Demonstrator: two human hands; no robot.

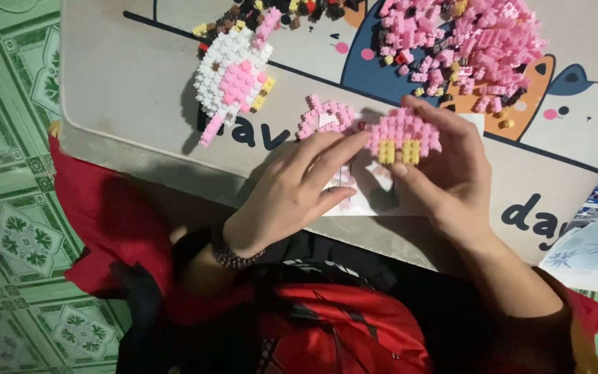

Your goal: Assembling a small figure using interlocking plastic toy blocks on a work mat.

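My right hand (pixel 451 173) grips a small pink brick build with two yellow blocks (pixel 403 135) just above the table. My left hand (pixel 292 190) reaches in from the left, its index fingertip touching the left edge of that pink build; it holds nothing itself. Beside the fingertips lies a ring-shaped pink brick piece (pixel 323 118) on a white instruction sheet (pixel 358 201). A finished white and pink brick figure (pixel 233 76) lies further left on the table.
A heap of loose pink, brown and yellow small bricks (pixel 465 41) covers the far side of the low table (pixel 126 90), whose top shows cartoon cats. Blue printed papers (pixel 596 242) lie at the right edge. Green patterned floor tiles (pixel 8 138) surround it.
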